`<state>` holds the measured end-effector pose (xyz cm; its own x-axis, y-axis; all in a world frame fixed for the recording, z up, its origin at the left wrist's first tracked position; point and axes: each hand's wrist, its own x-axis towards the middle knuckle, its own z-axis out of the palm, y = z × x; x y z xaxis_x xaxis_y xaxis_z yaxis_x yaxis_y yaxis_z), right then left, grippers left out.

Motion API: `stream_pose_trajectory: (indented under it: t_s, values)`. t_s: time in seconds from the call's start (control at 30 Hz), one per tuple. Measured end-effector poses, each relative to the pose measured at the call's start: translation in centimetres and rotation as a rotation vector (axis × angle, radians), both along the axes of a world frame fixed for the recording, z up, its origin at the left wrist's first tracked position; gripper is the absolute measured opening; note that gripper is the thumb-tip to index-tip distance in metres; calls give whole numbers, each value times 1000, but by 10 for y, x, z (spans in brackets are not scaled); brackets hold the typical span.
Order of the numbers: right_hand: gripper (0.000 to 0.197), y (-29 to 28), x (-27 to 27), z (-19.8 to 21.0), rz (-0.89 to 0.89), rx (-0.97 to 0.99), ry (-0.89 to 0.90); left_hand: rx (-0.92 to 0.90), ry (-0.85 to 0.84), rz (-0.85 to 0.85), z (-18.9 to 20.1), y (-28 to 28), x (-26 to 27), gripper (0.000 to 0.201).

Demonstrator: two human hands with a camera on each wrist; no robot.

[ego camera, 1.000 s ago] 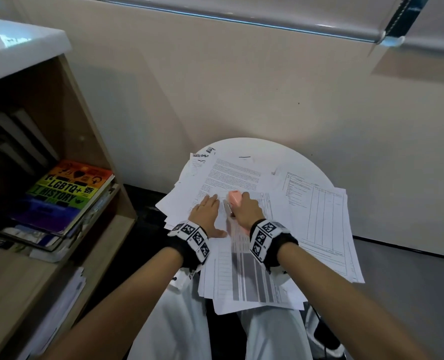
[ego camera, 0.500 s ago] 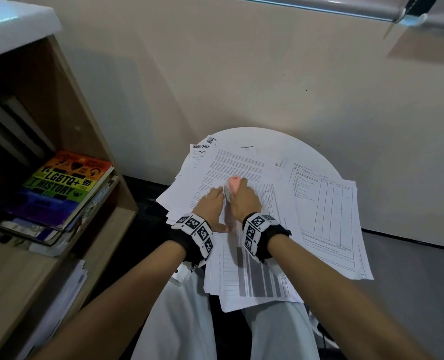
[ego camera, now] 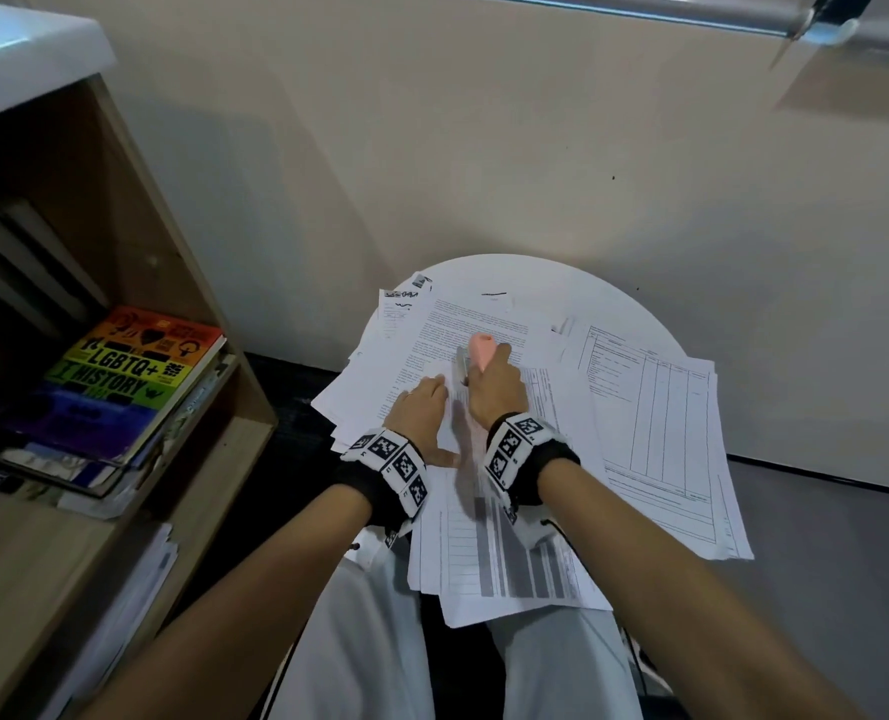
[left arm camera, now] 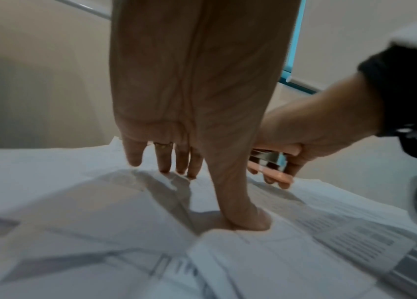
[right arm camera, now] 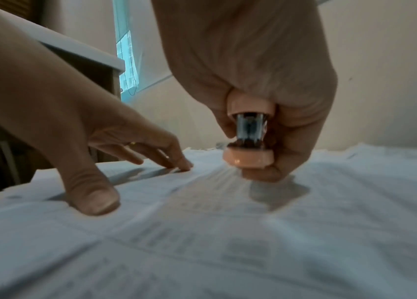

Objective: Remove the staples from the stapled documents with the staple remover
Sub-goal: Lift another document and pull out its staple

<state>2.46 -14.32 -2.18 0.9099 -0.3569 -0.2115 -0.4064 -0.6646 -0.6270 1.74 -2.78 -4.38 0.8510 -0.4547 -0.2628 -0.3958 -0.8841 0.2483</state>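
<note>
One staple remover [ego camera: 479, 353] lengthwise, pointing away.

Loose papers [ego camera: 655, 439] lie spread over the round table [ego camera: 546, 275], which stands against the wall. On them, near the middle, the left hand [ego camera: 419, 407] presses flat, just left of the right hand [ego camera: 497, 389] gripping the staple remover [ego camera: 481, 350] (its tip hidden). A bookshelf [ego camera: 182, 283] stands left, with books [ego camera: 120, 381] stacked inside.

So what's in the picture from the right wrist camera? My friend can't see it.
The right hand grips a pink staple remover just above white printed papers. Beside it, the left hand presses its thumb and fingertips onto the papers.
</note>
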Motion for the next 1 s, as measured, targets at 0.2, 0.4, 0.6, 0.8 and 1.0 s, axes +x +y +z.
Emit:
stream_pose_trajectory:
  t_s: [0.2,0.4,0.6,0.8,1.0]
  values:
    - [42,-72,-31,-1,-21,-95,6,136,0,129,10,-24,-2,87]
    - [43,-101,-44,-11,-10,-184,95,-14,2,44,-1,-85,-16,91]
    - [42,-102,-39,-10,30,-208,91,-156,62,55,-6,-95,-18,92]
    - [44,-100,-36,-12,-1,-183,120,-171,49,59,-7,-96,-17,92]
    - [45,-98,-32,-6,6,-196,153,-153,49,53,-9,-96,-15,92]
